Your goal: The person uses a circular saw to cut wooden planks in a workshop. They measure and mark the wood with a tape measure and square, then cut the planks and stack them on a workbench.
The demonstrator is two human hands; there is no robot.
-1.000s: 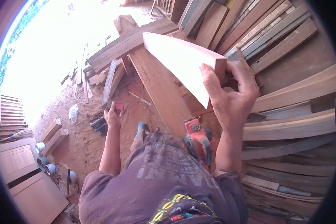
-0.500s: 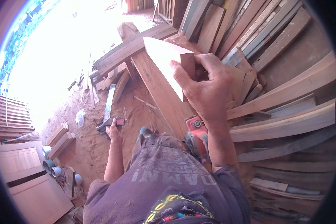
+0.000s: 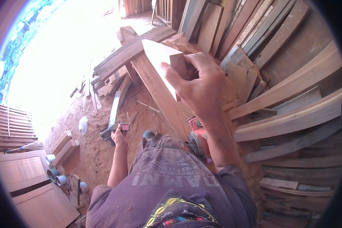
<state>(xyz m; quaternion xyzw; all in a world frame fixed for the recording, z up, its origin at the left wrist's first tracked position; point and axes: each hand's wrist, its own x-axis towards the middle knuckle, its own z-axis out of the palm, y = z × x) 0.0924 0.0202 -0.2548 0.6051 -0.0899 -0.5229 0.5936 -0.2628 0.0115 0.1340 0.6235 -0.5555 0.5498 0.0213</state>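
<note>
My right hand (image 3: 203, 81) is raised in front of me and grips the near end of a pale wooden board (image 3: 159, 62) between thumb and fingers. The board points away from me, its upper face bright with glare. Lower and to the left, my left hand (image 3: 119, 136) is closed round the stock of a try square (image 3: 114, 112), whose metal blade points away from me. A dark object (image 3: 107, 136) shows beside that hand; its kind is unclear. Below my right forearm sits a red power tool (image 3: 198, 140), partly hidden by the arm.
A long plank (image 3: 161, 95) runs from near my legs to a crosswise timber beam (image 3: 131, 51). Curved timbers (image 3: 292, 117) are stacked on the right, upright boards (image 3: 235, 30) behind. Panelled wooden doors (image 3: 45, 207) and small pots (image 3: 52, 174) are at lower left.
My right hand and the board have shifted a little to the left. The left hand still holds the try square, and the whole view has turned slightly.
</note>
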